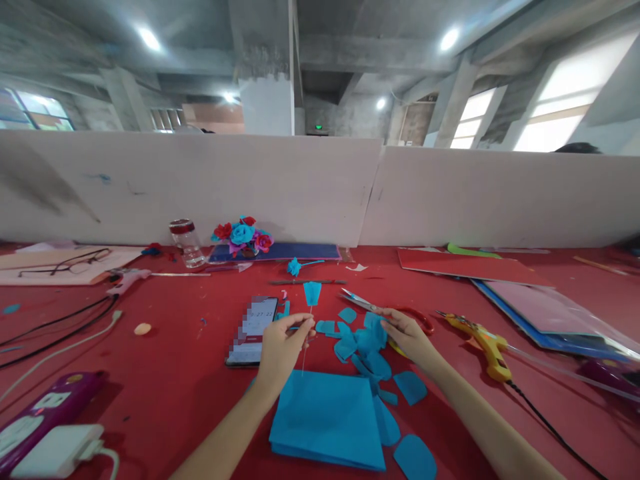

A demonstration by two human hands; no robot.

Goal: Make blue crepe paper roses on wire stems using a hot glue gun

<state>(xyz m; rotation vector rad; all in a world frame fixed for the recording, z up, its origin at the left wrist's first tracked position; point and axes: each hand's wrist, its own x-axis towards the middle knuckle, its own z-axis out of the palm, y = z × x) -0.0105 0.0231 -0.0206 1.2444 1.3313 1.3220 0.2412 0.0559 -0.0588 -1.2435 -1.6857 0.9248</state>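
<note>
Pinched between thumb and fingertips, a thin pale wire point(311, 311) stands in the left hand point(284, 343) at centre frame, bearing a flared blue paper piece point(313, 293) on its upper end; the right hand point(409, 339), right of centre, has its fingertips at a heap of loose blue paper petals point(370, 340), and whether they close on one I cannot tell. Across the top of the frame runs a bare concrete room point(190, 20), cut off by a long white partition point(200, 187); below spreads a plain red tabletop point(175, 400). At bottom centre, the squared stack of blue paper point(325, 420) looks soft and light, best lifted by an edge. The petals seem limp and easily creased, so a gentle rim pinch should suit. The flared piece probably weighs almost nothing and could tear; the wire, likely springy, is best held just below it.
</note>
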